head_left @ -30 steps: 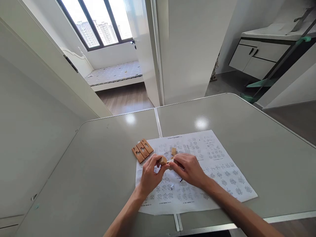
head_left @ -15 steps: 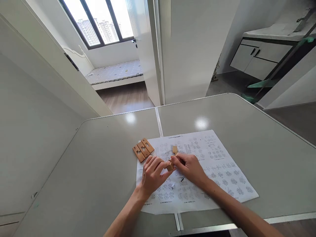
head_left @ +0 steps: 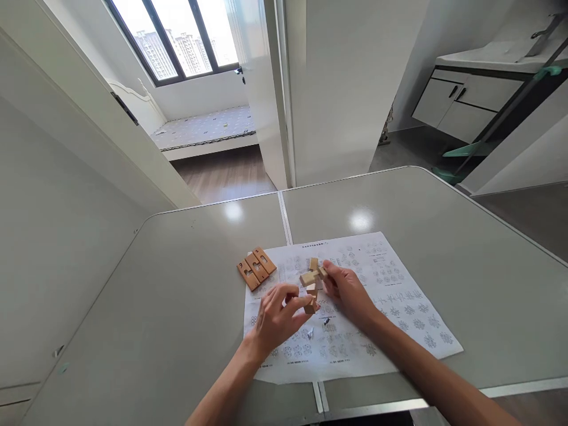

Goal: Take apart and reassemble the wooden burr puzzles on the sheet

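Observation:
My left hand (head_left: 278,316) pinches a small notched wooden block (head_left: 310,306) between thumb and fingers, low over the paper. To its upper right, my right hand (head_left: 348,291) has its fingertips closed on a light wooden puzzle piece (head_left: 322,273). Another pale wooden block (head_left: 307,278) lies against or very close to that piece; whether they are joined I cannot tell. Just beyond stands one more wooden block (head_left: 313,263). Under both hands is a large printed instruction sheet (head_left: 390,319) covered with line drawings.
Three brown wooden slats (head_left: 256,268) with cut-outs and numbers lie side by side at the sheet's upper left corner. Small dark and white scraps (head_left: 310,333) rest on the sheet. The grey table (head_left: 186,307) has a metal seam and a raised light edge.
My hands have moved apart: the right one went up and away with a wooden piece, the left stayed low with its block. More of the wooden blocks between them now shows.

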Motion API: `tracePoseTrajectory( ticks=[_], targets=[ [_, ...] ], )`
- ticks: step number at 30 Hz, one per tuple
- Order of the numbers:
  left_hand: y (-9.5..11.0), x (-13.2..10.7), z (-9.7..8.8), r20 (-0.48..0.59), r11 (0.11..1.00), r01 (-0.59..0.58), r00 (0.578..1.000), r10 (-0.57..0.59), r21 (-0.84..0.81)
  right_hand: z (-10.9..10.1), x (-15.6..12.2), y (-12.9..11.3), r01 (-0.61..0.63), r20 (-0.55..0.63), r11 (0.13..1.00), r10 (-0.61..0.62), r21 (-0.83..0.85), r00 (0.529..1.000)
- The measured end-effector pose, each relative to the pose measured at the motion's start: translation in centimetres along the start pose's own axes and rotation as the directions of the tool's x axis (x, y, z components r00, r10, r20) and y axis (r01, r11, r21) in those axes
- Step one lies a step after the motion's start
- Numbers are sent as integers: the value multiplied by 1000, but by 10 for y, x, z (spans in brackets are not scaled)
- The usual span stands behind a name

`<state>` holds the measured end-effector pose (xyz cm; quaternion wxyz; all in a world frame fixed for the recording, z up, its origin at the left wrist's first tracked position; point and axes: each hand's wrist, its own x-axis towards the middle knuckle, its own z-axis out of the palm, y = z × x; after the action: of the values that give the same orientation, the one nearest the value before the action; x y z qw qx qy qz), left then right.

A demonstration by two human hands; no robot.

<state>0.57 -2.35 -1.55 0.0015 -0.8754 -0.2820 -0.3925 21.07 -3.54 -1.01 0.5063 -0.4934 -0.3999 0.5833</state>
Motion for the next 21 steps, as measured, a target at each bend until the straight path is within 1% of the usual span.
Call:
tracePoseTrajectory(
  ticks=[3,5,6,7,9,12,14,16,19,21],
  targets=[
    [1,3,0,1,992,76,997,-77,-105,-2,0,-3,-30,34,988,25,153,999],
    [3,4,0,34,961,179,984,-176,-211,-3,1,-3,-41,71,976,26,213,997],
    [4,5,0,61,930,247,969,-240,-273,-3,1,-3,-44,84,972,26,229,996],
    [5,5,0,93,885,323,946,-309,-336,-4,1,-3,-45,92,970,23,239,995],
    [7,7,0,164,762,461,885,-436,-455,-4,0,-4,-39,103,968,13,249,995],
    [7,10,-1,267,577,605,781,-565,-548,-4,-1,-8,-22,111,971,-5,240,994],
    [6,12,-2,312,504,663,726,-613,-553,-4,-3,-11,-17,123,976,-10,217,992],
    [3,13,-2,334,459,699,686,-647,-548,-4,-4,-13,-24,136,979,-4,202,991],
    [1,13,-1,353,405,719,654,-669,-564,-4,-4,-13,-35,140,976,4,216,990],
    [0,13,-1,359,394,720,651,-669,-571,-4,-4,-13,-35,135,973,4,226,991]
  ],
)
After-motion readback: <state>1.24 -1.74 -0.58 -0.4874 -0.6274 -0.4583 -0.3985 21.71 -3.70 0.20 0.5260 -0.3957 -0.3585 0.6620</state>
